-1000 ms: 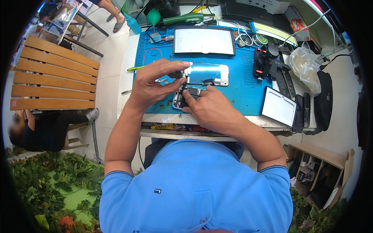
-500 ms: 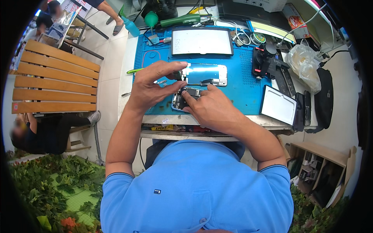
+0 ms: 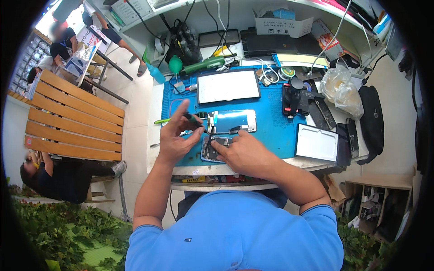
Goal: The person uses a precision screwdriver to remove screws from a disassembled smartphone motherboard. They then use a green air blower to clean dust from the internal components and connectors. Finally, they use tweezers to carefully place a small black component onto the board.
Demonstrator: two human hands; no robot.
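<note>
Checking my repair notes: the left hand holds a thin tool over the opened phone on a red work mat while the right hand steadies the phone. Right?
Not quite: the work mat is blue, as the head view shows. The left hand does hold the thin tool over the opened phone, steadied by the right hand.

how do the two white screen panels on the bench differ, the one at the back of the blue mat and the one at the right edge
The back panel lies wholly on the blue mat; the right panel sits off it on the white bench top. The back panel looks larger and lies wider than deep; the right one looks squarer. Both are flat, white-faced, dark-rimmed, and neither hand touches them.
</note>
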